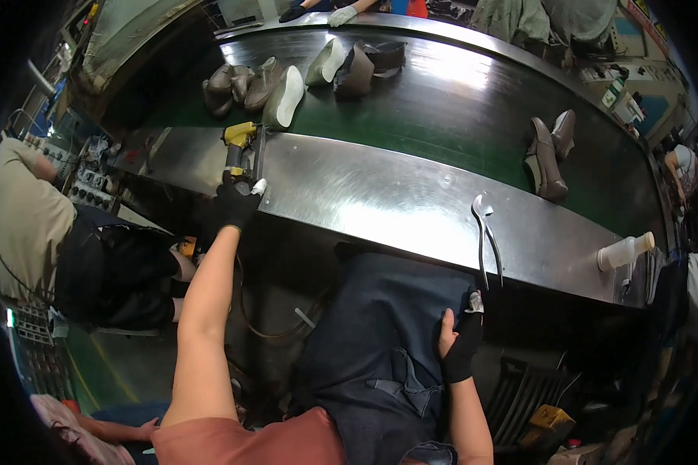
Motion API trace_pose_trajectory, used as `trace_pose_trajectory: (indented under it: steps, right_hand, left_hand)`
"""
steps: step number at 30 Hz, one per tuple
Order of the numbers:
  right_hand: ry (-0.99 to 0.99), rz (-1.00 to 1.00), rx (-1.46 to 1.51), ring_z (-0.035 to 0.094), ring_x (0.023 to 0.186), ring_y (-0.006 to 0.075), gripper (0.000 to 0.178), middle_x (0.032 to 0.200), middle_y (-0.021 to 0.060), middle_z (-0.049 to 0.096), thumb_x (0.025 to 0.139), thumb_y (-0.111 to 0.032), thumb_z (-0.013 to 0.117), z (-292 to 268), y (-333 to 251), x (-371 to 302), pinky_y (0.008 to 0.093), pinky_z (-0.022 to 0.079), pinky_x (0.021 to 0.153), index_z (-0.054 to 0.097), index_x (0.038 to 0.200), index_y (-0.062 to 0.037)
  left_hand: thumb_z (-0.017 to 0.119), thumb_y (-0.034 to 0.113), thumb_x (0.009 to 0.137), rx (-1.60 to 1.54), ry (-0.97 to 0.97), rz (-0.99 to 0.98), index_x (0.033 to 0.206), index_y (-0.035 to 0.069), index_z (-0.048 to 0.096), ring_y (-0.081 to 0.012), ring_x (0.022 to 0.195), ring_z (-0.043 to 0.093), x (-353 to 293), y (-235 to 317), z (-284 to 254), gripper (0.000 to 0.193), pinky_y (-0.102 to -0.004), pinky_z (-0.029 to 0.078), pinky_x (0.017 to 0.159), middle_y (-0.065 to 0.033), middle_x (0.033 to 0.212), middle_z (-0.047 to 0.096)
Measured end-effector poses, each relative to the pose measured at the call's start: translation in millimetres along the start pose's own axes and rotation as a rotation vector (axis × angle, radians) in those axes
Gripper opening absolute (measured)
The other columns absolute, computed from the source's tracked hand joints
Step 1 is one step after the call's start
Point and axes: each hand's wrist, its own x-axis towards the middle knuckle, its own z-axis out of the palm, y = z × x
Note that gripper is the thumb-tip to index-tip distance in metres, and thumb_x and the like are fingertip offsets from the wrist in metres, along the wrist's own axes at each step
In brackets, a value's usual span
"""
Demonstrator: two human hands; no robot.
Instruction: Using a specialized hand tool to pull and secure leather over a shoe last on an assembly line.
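Note:
My left hand (236, 205), in a black glove with a white-wrapped fingertip, reaches to the left part of the metal ledge. Its fingers close about the lower end of a yellow and black air tool (240, 138), which looks like a nail gun; the palm side is hidden. My right hand (463, 341), also black-gloved with a pale wrapping on one finger, is beside my dark apron, below the ledge. The thumb stands apart and nothing shows in that hand. Nearest to it are steel pincers (485, 236), lying with handles over the ledge's front edge.
Beyond the metal ledge (364, 174), a green conveyor belt (434, 139) carries several brown shoes (262, 84), some with pale soles up, and a pair (549, 159) farther right. A clear bottle (624, 252) lies at the right end. Co-workers (35, 225) are at left and across the belt.

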Motion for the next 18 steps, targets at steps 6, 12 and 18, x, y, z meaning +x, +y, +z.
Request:
trace_pose_trajectory:
  steps: [6, 12, 18]
  right_hand:
    - [0.012, -0.015, -0.055, 0.051, 0.129, 0.0413, 0.059, 0.138, 0.0301, 0.051, 0.089, -0.013, 0.067, -4, 5, 1, 0.0428, 0.039, 0.109, 0.045, 0.139, 0.0101]
    - [-0.007, -0.019, -0.025, 0.050, 0.130, 0.0406, 0.059, 0.138, 0.0297, 0.051, 0.090, -0.013, 0.065, -6, 12, 3, 0.0432, 0.038, 0.110, 0.044, 0.140, 0.0095]
    - [-0.011, -0.012, 0.001, 0.051, 0.130, 0.0407, 0.058, 0.138, 0.0300, 0.052, 0.090, -0.014, 0.066, 0, 4, 5, 0.0435, 0.037, 0.110, 0.045, 0.139, 0.0098]
  left_hand:
    - [0.075, 0.057, 0.074, 0.121, 0.011, 0.040, 0.138, 0.005, 0.045, -0.0456, 0.109, 0.062, 20, -25, 1, 0.088, -0.0537, 0.049, 0.093, -0.0287, 0.118, 0.063]
    - [0.069, 0.037, 0.077, 0.265, 0.193, 0.214, 0.138, 0.002, 0.046, -0.0458, 0.128, 0.048, 25, -27, 13, 0.074, -0.0522, 0.040, 0.106, -0.0281, 0.134, 0.051]
    - [0.074, 0.025, 0.079, -0.458, 0.093, 0.910, 0.124, 0.001, 0.059, -0.0429, 0.124, 0.051, -26, 63, 49, 0.052, -0.0518, 0.040, 0.107, -0.0230, 0.126, 0.059]
